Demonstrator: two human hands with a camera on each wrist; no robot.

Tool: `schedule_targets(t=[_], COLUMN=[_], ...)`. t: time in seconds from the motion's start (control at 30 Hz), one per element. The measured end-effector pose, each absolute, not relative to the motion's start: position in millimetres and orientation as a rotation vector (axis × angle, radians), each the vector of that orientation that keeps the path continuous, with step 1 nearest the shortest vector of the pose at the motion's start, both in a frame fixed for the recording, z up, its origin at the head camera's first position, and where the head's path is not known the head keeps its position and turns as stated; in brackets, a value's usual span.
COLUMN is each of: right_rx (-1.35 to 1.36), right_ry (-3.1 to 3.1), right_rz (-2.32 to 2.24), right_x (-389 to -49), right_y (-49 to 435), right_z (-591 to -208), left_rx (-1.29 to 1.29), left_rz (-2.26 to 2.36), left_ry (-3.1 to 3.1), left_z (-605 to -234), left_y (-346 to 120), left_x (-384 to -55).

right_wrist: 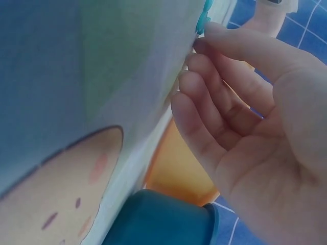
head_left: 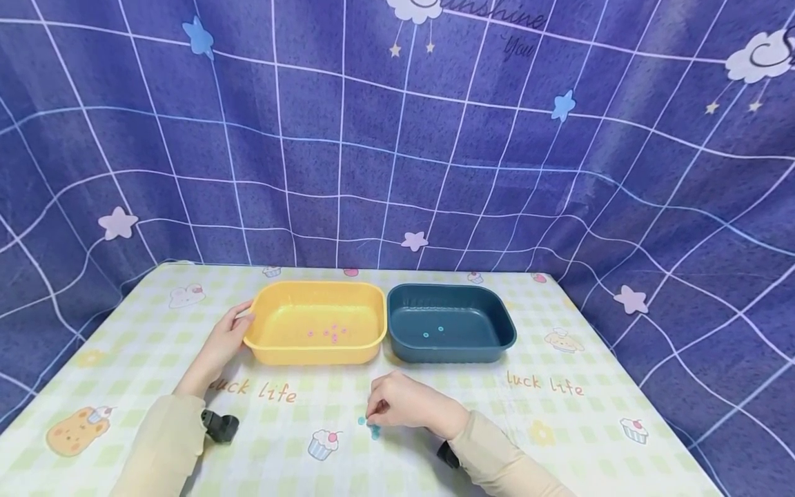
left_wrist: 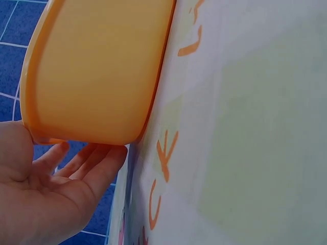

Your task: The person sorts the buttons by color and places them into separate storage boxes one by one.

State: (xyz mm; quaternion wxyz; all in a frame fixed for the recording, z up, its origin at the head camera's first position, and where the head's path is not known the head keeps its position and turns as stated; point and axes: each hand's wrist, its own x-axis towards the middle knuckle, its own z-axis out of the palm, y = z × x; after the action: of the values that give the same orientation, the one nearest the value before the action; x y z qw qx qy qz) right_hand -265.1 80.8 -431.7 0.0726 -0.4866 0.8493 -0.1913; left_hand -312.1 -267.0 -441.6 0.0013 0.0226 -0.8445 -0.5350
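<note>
My left hand [head_left: 231,333] grips the left end of a yellow plastic basin [head_left: 317,355], fingers against its outer end wall [left_wrist: 97,132] and thumb by the rim. Several small pink buttons [head_left: 326,333] lie inside that basin. In front of the basins, my right hand [head_left: 406,402] is low over the cloth, thumb and forefinger bent together at small teal buttons [head_left: 375,433]. The right wrist view has a teal button [right_wrist: 203,23] at the thumb tip, pinched against the forefinger, the other fingers curled beside it. Another teal button [head_left: 361,420] lies just left of the fingertips.
A dark teal basin [head_left: 450,353] stands right beside the yellow one, with two small teal buttons [head_left: 433,332] on its floor. Both stand on a checked tablecloth [head_left: 261,442] printed with cartoons. A blue grid-patterned curtain [head_left: 373,172] hangs behind the table's far edge.
</note>
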Motion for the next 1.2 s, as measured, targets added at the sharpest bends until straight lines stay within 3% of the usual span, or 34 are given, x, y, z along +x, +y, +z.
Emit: schedule_targets(t=[0.6, 1.2], right_rx=[-1.54, -1.447], right_ry=[2.566, 2.564], right_rz=[-0.577, -0.6], right_x=[-264.6, -263.8], right_y=[80.0, 83.5], right_z=[-435.4, -430.4], left_rx=[0.054, 0.049], left_rz=[-1.672, -1.667], left_ry=[-2.646, -2.642], left_z=[-443.0, -444.1], left_y=[-268.4, -267.9], left_x=[-312.1, -312.2])
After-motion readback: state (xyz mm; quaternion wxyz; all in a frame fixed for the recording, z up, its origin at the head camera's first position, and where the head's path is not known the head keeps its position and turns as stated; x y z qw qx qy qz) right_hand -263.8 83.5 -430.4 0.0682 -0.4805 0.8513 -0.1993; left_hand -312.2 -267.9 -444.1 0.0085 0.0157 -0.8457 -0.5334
